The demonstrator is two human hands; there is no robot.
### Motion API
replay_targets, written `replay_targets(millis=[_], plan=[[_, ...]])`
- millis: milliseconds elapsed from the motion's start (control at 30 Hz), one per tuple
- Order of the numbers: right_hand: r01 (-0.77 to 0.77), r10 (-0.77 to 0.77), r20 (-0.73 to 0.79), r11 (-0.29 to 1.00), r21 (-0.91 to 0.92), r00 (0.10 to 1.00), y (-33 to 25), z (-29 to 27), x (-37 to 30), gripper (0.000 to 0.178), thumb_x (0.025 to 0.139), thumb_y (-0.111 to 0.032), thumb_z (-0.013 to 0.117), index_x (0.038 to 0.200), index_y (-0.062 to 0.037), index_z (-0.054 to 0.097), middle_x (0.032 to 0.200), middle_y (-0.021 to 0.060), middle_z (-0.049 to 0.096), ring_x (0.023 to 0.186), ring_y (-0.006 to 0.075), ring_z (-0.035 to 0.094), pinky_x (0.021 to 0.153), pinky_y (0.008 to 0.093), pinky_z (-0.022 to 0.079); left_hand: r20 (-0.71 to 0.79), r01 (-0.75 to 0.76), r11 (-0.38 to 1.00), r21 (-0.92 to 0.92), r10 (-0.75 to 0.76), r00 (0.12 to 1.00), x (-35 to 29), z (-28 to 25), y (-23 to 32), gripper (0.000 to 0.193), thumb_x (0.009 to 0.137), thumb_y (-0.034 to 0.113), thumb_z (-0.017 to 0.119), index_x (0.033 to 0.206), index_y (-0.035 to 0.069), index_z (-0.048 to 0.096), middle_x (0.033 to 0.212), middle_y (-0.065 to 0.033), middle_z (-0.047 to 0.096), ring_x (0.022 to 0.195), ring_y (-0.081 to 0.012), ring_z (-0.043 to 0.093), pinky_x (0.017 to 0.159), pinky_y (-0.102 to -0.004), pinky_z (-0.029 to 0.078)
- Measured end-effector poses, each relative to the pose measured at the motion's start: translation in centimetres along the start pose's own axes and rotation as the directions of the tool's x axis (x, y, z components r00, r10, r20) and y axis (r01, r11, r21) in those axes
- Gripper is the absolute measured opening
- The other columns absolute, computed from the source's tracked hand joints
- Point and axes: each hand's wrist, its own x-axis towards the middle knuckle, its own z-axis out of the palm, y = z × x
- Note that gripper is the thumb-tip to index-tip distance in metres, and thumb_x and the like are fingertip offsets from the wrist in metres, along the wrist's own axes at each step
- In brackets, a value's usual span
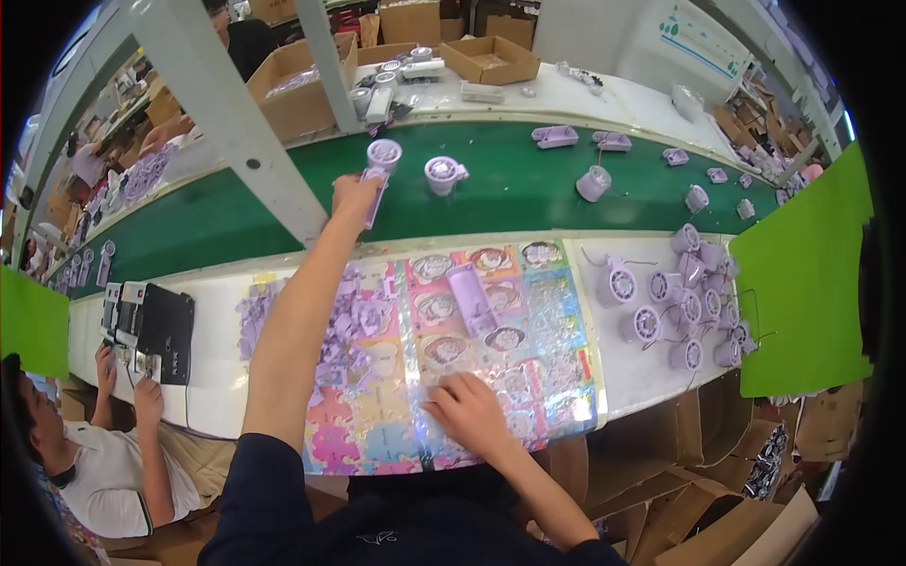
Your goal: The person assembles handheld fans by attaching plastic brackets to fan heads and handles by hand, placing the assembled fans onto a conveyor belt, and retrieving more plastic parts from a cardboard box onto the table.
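My left hand (355,196) reaches far forward over the green conveyor belt (510,203), its fingers closed round the handle of a lilac handheld fan (383,155). The fan's round head points away from me. Just right of it on the belt lies a lilac fan head (442,175) without a long handle. My right hand (469,412) rests on the colourful printed mat (387,429), loosely spread and holding nothing. Beyond it on the mat lies a lilac handle shell (472,300). Small lilac pieces (349,321) are heaped on the mat's left side.
Several lilac fan heads with wires (645,324) crowd the table's right. More lilac parts (555,138) lie along the belt. A white metal post (231,118) stands left of my arm. At left, a co-worker (113,481) handles parts beside a black device (165,330). Cardboard boxes (651,443) stand below right.
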Motion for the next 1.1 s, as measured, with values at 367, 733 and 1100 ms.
replay_targets(millis=[367,733,1100], plan=[[-0.325,0.313,-0.210,0.945,-0.026,0.926,3.5,-4.1,-2.7,0.019,0.079,-0.006,0.078,0.093,-0.0025,0.066,0.088,0.0137,0.063,0.078,0.0322,0.063,0.066,0.0403,0.050,-0.213,0.211,0.961,0.177,-0.172,0.962,2.2,1.2,-0.4,0.050,0.074,0.029,0.077,0.117,0.006,0.068,0.117,-0.0191,0.070,0.109,-0.0362,0.067,0.093,-0.0427,0.052],[-0.444,0.457,-0.290,0.889,0.114,0.841,4.2,-4.2,-3.6,0.017,0.085,-0.001,0.073,0.102,-0.0027,0.072,0.087,0.0126,0.061,0.073,0.0268,0.063,0.060,0.0348,0.051,-0.011,-0.647,0.662,0.380,0.702,0.712,-3.7,8.2,8.4,0.045,0.077,0.011,0.073,0.120,0.008,0.060,0.122,-0.0181,0.058,0.117,-0.0379,0.054,0.099,-0.0484,0.045],[-0.515,0.547,-0.297,0.837,0.185,0.782,3.6,-3.8,-3.6,0.027,0.081,0.003,0.072,0.107,-0.0043,0.069,0.095,0.0131,0.058,0.080,0.0254,0.061,0.061,0.0335,0.050,0.270,-0.481,0.741,0.469,0.398,0.877,-8.2,8.7,7.3,0.047,0.076,0.018,0.077,0.119,0.013,0.060,0.118,-0.0114,0.058,0.110,-0.0338,0.056,0.091,-0.0462,0.052]])
